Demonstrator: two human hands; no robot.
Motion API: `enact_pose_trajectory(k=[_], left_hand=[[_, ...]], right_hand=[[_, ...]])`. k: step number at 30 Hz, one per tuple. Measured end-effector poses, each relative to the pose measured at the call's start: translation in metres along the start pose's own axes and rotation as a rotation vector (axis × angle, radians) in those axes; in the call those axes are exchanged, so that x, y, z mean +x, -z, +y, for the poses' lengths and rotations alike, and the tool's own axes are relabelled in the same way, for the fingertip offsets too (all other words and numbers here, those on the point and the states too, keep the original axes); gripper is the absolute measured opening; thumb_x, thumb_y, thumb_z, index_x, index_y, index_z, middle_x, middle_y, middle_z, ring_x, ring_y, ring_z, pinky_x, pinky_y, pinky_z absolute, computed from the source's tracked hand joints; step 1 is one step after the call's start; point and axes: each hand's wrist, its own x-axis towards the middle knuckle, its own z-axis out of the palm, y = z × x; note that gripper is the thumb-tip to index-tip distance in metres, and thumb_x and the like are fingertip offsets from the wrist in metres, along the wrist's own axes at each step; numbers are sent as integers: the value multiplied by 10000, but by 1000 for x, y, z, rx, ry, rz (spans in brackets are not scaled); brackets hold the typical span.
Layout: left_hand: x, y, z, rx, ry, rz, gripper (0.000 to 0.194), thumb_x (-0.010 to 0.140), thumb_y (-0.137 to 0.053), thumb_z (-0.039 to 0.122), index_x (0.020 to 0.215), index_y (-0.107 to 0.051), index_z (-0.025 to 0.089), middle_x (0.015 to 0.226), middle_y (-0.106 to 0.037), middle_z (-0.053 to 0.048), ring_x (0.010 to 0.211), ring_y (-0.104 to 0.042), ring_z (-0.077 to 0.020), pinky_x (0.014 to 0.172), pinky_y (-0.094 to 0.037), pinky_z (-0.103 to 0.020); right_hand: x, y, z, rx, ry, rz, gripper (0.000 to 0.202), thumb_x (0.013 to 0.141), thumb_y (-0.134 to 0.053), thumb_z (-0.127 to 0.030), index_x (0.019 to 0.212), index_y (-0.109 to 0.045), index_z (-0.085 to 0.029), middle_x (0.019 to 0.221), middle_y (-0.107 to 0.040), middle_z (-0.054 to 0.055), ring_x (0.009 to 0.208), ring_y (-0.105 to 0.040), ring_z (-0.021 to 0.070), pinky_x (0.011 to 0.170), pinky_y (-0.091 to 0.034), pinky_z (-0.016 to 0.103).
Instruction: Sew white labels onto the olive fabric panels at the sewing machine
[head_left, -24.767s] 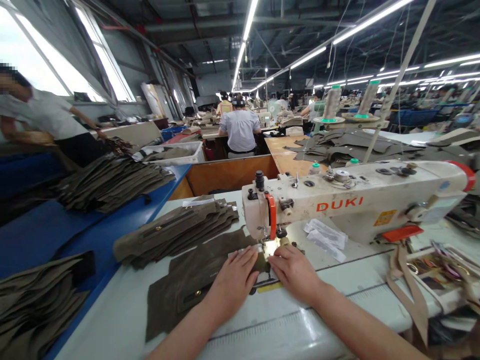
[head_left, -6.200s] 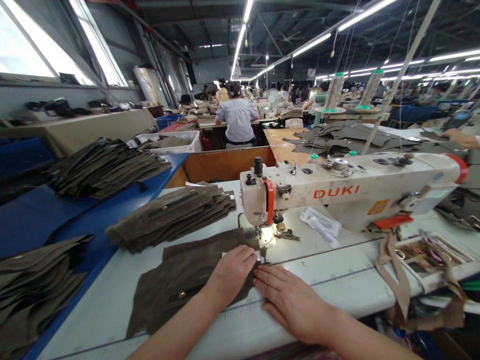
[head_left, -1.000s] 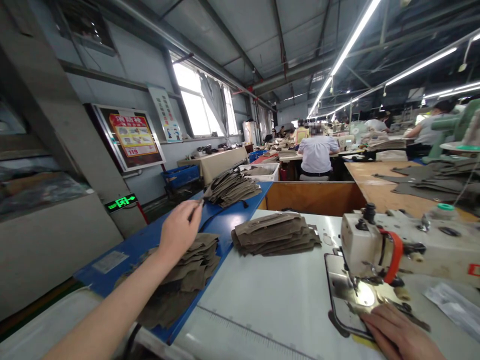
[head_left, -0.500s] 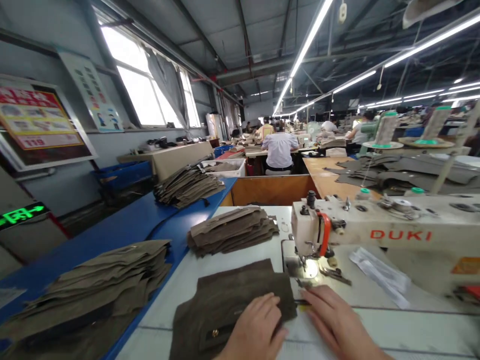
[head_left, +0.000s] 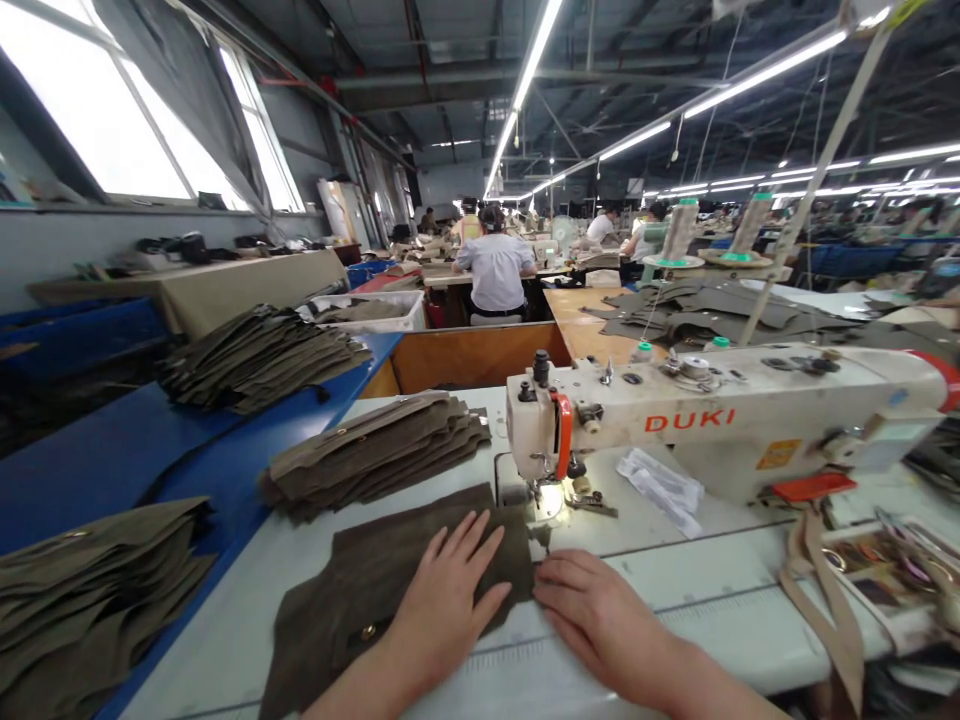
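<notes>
A dark olive fabric piece (head_left: pixel 322 600) with a small brass fitting lies flat on the pale sewing table (head_left: pixel 225 640). Spread over its right part, with fingers apart, is my left hand (head_left: pixel 450 585). My right hand (head_left: pixel 596 610) rests at the fabric's right edge, its fingers close together and fingertips down; whatever they pinch is too small to make out. Just beyond both hands stands the sewing machine (head_left: pixel 750 420), its needle area lit. One stack of olive pieces (head_left: pixel 382 450) sits behind the fabric, left of the machine head.
More fabric stacks (head_left: pixel 262 355) lie on the blue table (head_left: pixel 187 450) at left. A white cloth strip (head_left: pixel 660 490) rests under the machine arm. At right are a tan strap (head_left: pixel 825 600) and a tray of small parts (head_left: pixel 900 570). A person (head_left: pixel 495 270) sits ahead.
The view has swung to the right. My left hand has opened out, its fingers now spread flat on the fabric. My right hand stays by the fabric's edge.
</notes>
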Motion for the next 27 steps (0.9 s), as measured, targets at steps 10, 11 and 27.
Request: enact_pose_trajectory(k=[10, 11, 27], left_hand=[[20, -8, -6, 14, 8, -25, 580, 901, -488, 529, 1414, -449, 260, 1479, -420, -93, 1354, -394, -306, 1065, -330, -533], [20, -10, -7, 16, 4, -15, 582, 900, -487, 532, 1415, -449, 263, 1478, -422, -91, 1353, -395, -305, 1066, -327, -530], [19, -17, -14, 32, -26, 23, 590, 891, -484, 551, 1407, -460, 266, 1461, -452, -74, 1336, -423, -293, 1061, -343, -502]], right_hand=[[-49, 77, 102, -323, -525, 237, 242, 911, -459, -228, 939, -695, -186, 922, -683, 92, 863, -638, 225, 778, -503, 341], [-51, 81, 107, -337, -562, 182, 220, 895, -478, -216, 905, -695, -187, 901, -684, 83, 850, -639, 223, 766, -499, 331], [-39, 78, 113, -465, -640, 25, 218, 853, -435, -66, 789, -612, -176, 848, -677, 101, 818, -632, 229, 730, -461, 313]])
